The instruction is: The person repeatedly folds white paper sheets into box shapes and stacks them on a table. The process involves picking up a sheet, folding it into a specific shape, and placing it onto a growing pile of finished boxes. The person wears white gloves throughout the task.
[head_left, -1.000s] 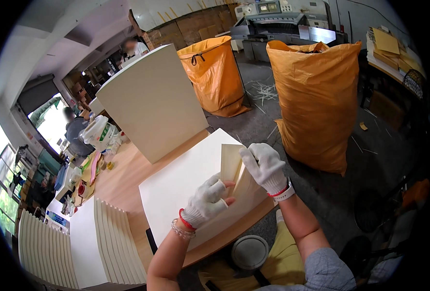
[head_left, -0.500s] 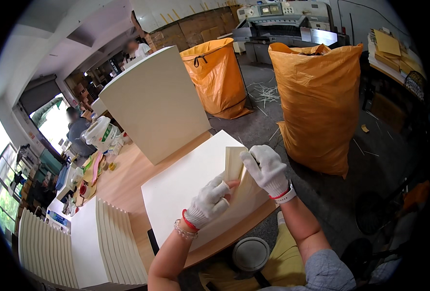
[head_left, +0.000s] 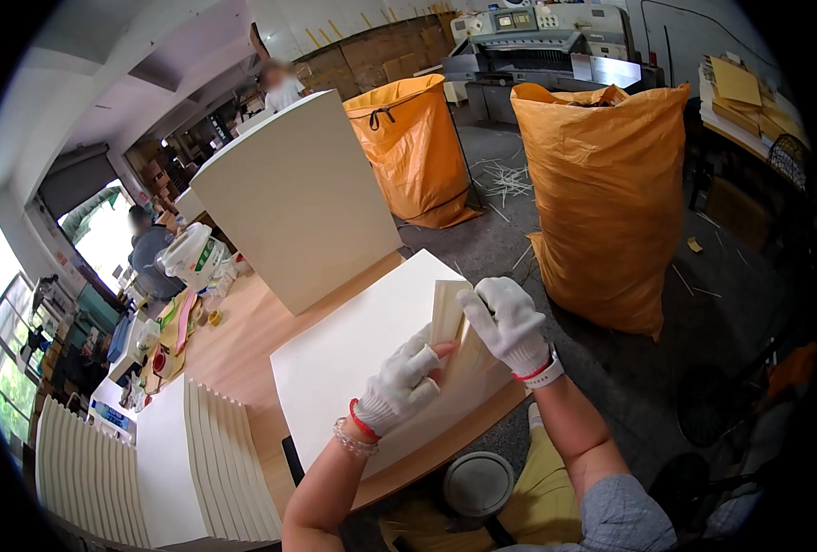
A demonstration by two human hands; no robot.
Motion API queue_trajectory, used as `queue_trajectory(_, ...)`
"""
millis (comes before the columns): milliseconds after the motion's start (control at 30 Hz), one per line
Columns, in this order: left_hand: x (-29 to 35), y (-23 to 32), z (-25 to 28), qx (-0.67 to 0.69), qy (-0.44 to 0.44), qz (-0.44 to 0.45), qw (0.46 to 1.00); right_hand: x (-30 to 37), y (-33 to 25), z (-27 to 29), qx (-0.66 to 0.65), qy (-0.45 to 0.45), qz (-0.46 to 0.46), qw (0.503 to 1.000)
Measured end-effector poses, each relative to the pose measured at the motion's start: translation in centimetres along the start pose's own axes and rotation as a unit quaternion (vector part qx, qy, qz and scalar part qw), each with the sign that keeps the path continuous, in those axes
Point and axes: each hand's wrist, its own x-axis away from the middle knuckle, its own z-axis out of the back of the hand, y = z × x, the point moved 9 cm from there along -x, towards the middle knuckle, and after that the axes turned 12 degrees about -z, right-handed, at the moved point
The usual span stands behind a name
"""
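Note:
A large stack of white paper sheets (head_left: 362,359) lies on the wooden table before me. Its right-hand corner is bent up into a folded cream flap (head_left: 447,308). My right hand (head_left: 505,317), in a white knit glove, is closed on that raised edge, thumb and fingers pinching it. Against the flap's lower part is my left hand (head_left: 401,379), also gloved, with a bare fingertip showing. Its fingers are bent round the lifted sheets. How many sheets each hand holds is hidden.
A tall paper stack (head_left: 298,202) stands behind. Fanned stacks (head_left: 229,460) sit at the left, past the wooden table top (head_left: 252,322). Two orange sacks (head_left: 602,212) stand on the floor, with paper strips (head_left: 508,179) scattered there. A round stool (head_left: 478,483) is below the table.
My hands keep their hold, and the raised flap looks slightly narrower and tilted a little to the right. In the background a person has shifted right.

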Motion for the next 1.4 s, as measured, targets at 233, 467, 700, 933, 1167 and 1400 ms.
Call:
queue_trajectory(233, -0.2, 0.3, 0.4, 0.035, 0.068, -0.001, 0.997, 0.2, -0.4, 0.2, 0.033, 0.031, 0.029, 0.999)
queue_trajectory(467, 0.0, -0.1, 0.0, -0.002, 0.019, 0.004, 1.0, 0.1, 1.5, -0.4, -0.064, -0.015, -0.085, 0.994)
queue_trajectory(700, -0.2, 0.3, 0.2, 0.025, 0.07, -0.01, 0.997, -0.3, 0.2, 0.2, -0.013, 0.019, -0.026, 0.999)
queue_trajectory(933, -0.5, 1.7, 0.8, -0.025, 0.067, -0.047, 0.996, -0.2, 0.5, 0.4, -0.064, 0.011, -0.05, 0.997)
queue_trajectory(1167, -0.5, 0.8, 0.1, 0.024, 0.058, -0.006, 0.998, -0.2, 0.4, 0.2, -0.043, 0.008, -0.049, 0.998)
queue_trajectory(1400, -0.9, 2.0, 0.8, -0.017, 0.088, -0.061, 0.994, 0.0, 0.7, 0.3, -0.059, 0.015, -0.058, 0.996)
